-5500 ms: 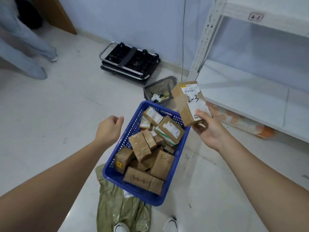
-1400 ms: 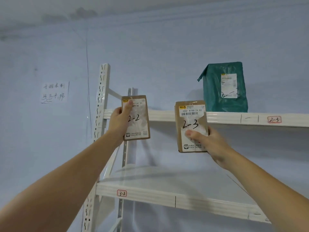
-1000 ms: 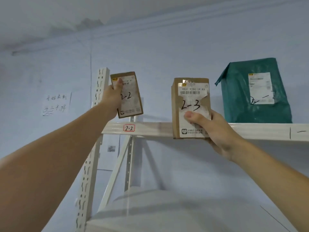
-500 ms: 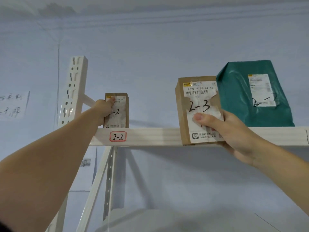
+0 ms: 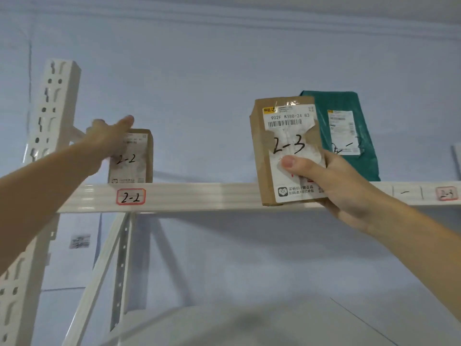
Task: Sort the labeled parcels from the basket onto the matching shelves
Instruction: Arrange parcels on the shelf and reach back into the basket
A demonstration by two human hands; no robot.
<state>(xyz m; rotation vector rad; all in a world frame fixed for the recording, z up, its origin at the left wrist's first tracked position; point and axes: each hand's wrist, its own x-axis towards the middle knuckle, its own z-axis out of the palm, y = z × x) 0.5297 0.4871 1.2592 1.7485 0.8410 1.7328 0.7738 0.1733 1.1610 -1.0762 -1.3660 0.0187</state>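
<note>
Pale blue wall [image 5: 199, 78] behind a white metal shelving rack, seen from below.

A moulded cornice [image 5: 224, 20] runs along the top of the wall under a grey-white ceiling [image 5: 324, 6]. At left a perforated white upright [image 5: 53, 106] rises past the upper shelf beam [image 5: 199, 196], which crosses the view horizontally; a slotted diagonal brace [image 5: 99, 278] slopes beneath it. A lower shelf surface [image 5: 249, 325] appears blurred at the bottom. A small paper note [image 5: 79, 241] is fixed to the wall at lower left. Lighting is soft and even, with faint shadows under the beam.
</note>
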